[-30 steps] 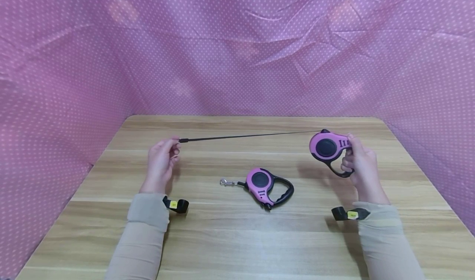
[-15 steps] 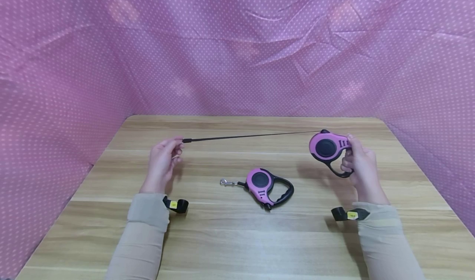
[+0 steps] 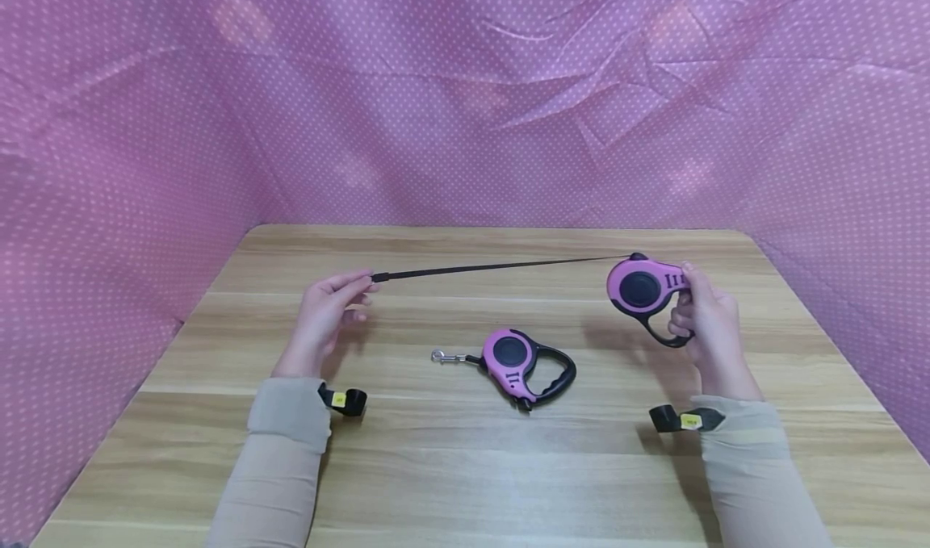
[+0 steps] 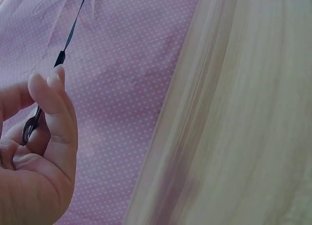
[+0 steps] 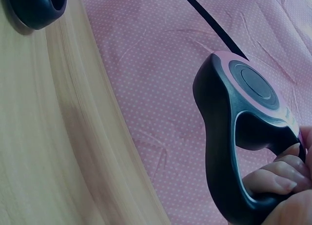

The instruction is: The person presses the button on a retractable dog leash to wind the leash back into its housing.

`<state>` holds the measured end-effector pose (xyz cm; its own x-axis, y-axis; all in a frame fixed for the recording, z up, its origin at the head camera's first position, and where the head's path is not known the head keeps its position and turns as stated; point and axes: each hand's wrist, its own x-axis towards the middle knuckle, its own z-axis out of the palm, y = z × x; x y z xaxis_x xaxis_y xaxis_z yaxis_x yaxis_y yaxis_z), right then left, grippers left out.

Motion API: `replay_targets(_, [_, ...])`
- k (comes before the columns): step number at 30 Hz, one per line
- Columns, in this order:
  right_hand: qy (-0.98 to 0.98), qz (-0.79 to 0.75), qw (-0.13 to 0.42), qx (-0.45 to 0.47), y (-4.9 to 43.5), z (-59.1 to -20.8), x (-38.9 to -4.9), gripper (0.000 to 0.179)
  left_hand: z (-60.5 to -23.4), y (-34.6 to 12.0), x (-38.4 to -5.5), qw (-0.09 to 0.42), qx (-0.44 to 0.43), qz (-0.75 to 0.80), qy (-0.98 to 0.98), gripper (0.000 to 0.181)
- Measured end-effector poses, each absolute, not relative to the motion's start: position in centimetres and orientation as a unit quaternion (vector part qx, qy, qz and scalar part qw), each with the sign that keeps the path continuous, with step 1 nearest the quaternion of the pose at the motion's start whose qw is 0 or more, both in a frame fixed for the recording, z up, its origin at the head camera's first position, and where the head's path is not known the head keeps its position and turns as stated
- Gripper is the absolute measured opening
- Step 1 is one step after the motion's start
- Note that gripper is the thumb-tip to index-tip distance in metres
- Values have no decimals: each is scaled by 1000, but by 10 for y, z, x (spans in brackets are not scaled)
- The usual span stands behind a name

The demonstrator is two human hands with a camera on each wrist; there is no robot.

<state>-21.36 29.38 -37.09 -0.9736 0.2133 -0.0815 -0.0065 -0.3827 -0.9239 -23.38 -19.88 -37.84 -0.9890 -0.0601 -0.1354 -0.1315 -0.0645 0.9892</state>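
Note:
My right hand [image 3: 712, 318] grips the black handle of a pink-and-black retractable dog leash [image 3: 641, 288], its fingers passing through the handle loop. From that casing a thin black strap [image 3: 501, 266] runs taut leftward across the table to my left hand [image 3: 323, 314]. There the thumb and fingers pinch the strap's end, and the left wrist view shows a metal snap hook [image 4: 30, 127] lying inside the fingers. A second pink-and-black retractable leash [image 3: 511, 353] rests on the table between the hands, its silver hook [image 3: 446, 357] pointing left.
The wood-grain table [image 3: 465, 483] reaches back to a pink dotted cloth [image 3: 465, 128] that hangs behind and on both sides. Black wrist straps with camera mounts [image 3: 686, 419] sit at both sleeves.
My left hand has moved a little to the right with the strap's end, so the drawn-out strap is shorter. My right hand and the leash on the table stay where they were.

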Motion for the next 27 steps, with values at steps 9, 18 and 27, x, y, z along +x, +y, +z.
replay_targets(9, [-556,823,68,-100,292,-371,-214,50,-379,-196,-234,29,-49,699,713,46])
replay_targets(18, [-547,829,63,-98,292,-371,-213,49,-381,-197,-234,21,-42,684,728,41])
replay_targets(27, [-550,825,66,-112,291,-370,-213,48,-381,-194,-233,15,-46,672,739,40])
